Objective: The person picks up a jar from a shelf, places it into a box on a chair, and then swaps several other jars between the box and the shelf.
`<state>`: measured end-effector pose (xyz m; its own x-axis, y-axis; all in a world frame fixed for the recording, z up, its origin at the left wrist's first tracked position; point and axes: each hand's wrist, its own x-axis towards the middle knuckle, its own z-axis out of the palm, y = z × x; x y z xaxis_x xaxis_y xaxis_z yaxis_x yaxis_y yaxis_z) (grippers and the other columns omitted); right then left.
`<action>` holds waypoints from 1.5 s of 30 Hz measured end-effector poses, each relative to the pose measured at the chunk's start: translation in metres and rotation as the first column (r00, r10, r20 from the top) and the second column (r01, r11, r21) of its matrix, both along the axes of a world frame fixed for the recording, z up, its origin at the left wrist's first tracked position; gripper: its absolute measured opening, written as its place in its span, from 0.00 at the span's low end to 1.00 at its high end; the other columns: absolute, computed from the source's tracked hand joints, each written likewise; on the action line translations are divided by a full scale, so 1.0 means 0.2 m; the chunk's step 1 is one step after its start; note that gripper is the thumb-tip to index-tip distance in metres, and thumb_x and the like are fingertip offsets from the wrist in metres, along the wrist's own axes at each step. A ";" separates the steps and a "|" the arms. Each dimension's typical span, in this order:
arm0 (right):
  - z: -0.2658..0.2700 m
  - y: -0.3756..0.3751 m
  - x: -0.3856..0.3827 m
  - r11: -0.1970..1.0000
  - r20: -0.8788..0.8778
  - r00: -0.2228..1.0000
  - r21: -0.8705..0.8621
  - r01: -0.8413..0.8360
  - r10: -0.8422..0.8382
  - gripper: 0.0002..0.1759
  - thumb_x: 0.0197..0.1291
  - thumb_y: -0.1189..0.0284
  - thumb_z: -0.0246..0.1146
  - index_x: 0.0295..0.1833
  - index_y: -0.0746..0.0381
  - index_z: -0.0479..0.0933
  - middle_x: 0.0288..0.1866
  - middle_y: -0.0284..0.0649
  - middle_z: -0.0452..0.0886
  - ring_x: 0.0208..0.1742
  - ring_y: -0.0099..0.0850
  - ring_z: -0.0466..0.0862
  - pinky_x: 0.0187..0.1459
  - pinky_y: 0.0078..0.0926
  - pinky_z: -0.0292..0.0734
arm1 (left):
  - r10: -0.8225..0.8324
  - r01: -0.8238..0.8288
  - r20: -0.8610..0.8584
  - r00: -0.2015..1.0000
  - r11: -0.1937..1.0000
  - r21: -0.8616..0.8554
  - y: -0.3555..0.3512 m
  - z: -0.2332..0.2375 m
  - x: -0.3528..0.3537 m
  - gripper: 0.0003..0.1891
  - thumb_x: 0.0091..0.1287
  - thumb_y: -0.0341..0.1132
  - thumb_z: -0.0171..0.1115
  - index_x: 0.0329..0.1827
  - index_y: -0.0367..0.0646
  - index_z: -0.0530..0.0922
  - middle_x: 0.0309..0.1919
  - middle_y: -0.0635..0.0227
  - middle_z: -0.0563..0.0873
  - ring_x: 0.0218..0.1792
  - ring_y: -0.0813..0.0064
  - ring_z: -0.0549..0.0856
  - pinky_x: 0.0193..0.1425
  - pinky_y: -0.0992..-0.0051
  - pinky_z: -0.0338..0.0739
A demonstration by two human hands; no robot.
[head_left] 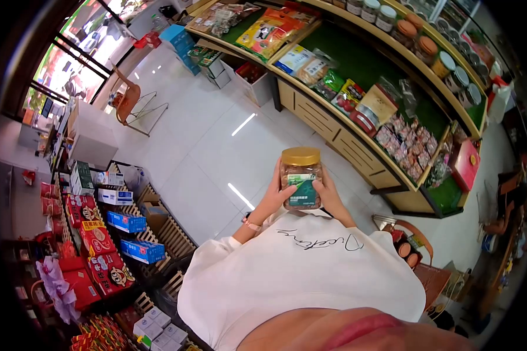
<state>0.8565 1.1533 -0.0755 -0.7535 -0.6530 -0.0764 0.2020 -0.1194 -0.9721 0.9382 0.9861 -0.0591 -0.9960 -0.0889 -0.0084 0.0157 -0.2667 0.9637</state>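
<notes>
A clear plastic jar (pixel 301 167) with a gold screw lid (pixel 300 155) and a green-and-white label (pixel 302 191) is held upright in front of my chest. Its contents look brownish; I cannot make out what they are. My left hand (pixel 275 195) grips one side, with the thumb lying across the label's edge. On the opposite side my right hand (pixel 331 196) is wrapped round the jar, its thumb also on the label. The fingers behind the jar are hidden. The lid is on.
Wooden display shelves (pixel 334 131) with packaged snacks and lidded jars curve along the right. Slatted racks (pixel 170 225) on the left carry red packs (pixel 96 237) and blue boxes (pixel 141 250). A brown chair (pixel 126 99) stands on the tiled floor (pixel 205 152) farther off.
</notes>
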 end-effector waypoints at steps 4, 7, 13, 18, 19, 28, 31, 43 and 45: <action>-0.07 -0.21 -0.09 0.991 -0.029 0.993 0.071 -0.113 0.115 0.37 0.61 0.64 0.58 0.72 0.62 0.50 0.62 0.47 0.68 0.62 0.34 0.69 0.60 0.31 0.66 | 0.082 -0.082 -0.012 0.997 0.996 -0.027 -0.20 -0.04 0.00 0.47 0.63 0.38 0.60 0.74 0.40 0.35 0.70 0.56 0.56 0.69 0.67 0.59 0.71 0.70 0.54; -0.12 -0.35 -0.20 0.977 -0.004 0.980 0.076 -0.200 0.201 0.38 0.61 0.65 0.58 0.72 0.64 0.50 0.63 0.48 0.67 0.62 0.33 0.69 0.61 0.28 0.64 | 0.168 -0.168 0.081 0.982 0.986 -0.005 -0.29 -0.07 -0.02 0.47 0.63 0.37 0.60 0.74 0.41 0.34 0.70 0.55 0.55 0.69 0.67 0.58 0.71 0.70 0.54; -0.12 -0.70 -0.52 0.936 0.082 0.934 0.016 -0.351 0.348 0.37 0.62 0.65 0.58 0.71 0.66 0.50 0.63 0.48 0.67 0.63 0.33 0.68 0.64 0.26 0.60 | 0.334 -0.343 0.108 0.936 0.936 0.078 -0.52 -0.20 -0.24 0.45 0.63 0.37 0.59 0.74 0.42 0.36 0.69 0.57 0.57 0.68 0.68 0.60 0.70 0.71 0.56; -0.18 -1.04 -0.93 0.923 0.068 0.920 -0.009 -0.385 0.385 0.36 0.62 0.65 0.58 0.71 0.65 0.52 0.65 0.46 0.65 0.65 0.32 0.65 0.65 0.26 0.58 | 0.389 -0.390 0.027 0.921 0.921 0.014 -0.82 -0.16 -0.63 0.45 0.63 0.38 0.60 0.74 0.42 0.37 0.68 0.57 0.59 0.67 0.69 0.61 0.69 0.71 0.57; -0.12 -1.11 -1.02 0.920 0.066 0.918 -0.020 -0.390 0.391 0.35 0.62 0.64 0.58 0.70 0.65 0.53 0.65 0.45 0.65 0.65 0.31 0.65 0.65 0.26 0.58 | 0.399 -0.399 0.031 0.916 0.917 -0.020 -0.88 -0.09 -0.72 0.45 0.62 0.38 0.60 0.74 0.42 0.37 0.68 0.57 0.59 0.67 0.69 0.61 0.69 0.71 0.57; -0.06 -1.64 -1.63 0.875 -0.011 0.878 -0.083 -0.477 0.478 0.34 0.63 0.64 0.57 0.70 0.63 0.53 0.63 0.44 0.66 0.63 0.30 0.67 0.63 0.27 0.62 | 0.490 -0.486 0.006 0.872 0.866 -0.115 -1.33 0.06 -1.29 0.45 0.64 0.38 0.59 0.74 0.40 0.36 0.68 0.56 0.58 0.67 0.68 0.62 0.69 0.71 0.58; -0.04 -1.78 -1.72 0.830 0.023 0.829 -0.009 -0.558 0.558 0.36 0.63 0.64 0.57 0.72 0.62 0.51 0.63 0.44 0.67 0.62 0.30 0.67 0.60 0.28 0.65 | 0.572 -0.566 0.084 0.816 0.820 -0.080 -1.40 0.03 -1.32 0.44 0.64 0.36 0.58 0.74 0.41 0.37 0.68 0.56 0.59 0.67 0.67 0.62 0.69 0.71 0.58; -0.05 -2.56 -2.09 0.829 0.008 0.829 -0.039 -0.559 0.559 0.34 0.62 0.65 0.58 0.69 0.66 0.54 0.62 0.44 0.67 0.63 0.30 0.67 0.63 0.26 0.61 | 0.613 -0.609 0.028 0.790 0.789 -0.081 -2.14 0.00 -1.70 0.43 0.64 0.34 0.58 0.74 0.39 0.38 0.66 0.56 0.60 0.66 0.68 0.64 0.69 0.71 0.58; -0.04 -2.76 -2.20 0.831 -0.032 0.832 -0.031 -0.555 0.554 0.34 0.62 0.65 0.58 0.70 0.66 0.53 0.62 0.44 0.67 0.62 0.29 0.68 0.62 0.25 0.62 | 0.598 -0.597 0.015 0.801 0.801 -0.035 -2.33 -0.02 -1.79 0.43 0.64 0.34 0.58 0.74 0.39 0.38 0.66 0.56 0.60 0.66 0.68 0.64 0.69 0.71 0.58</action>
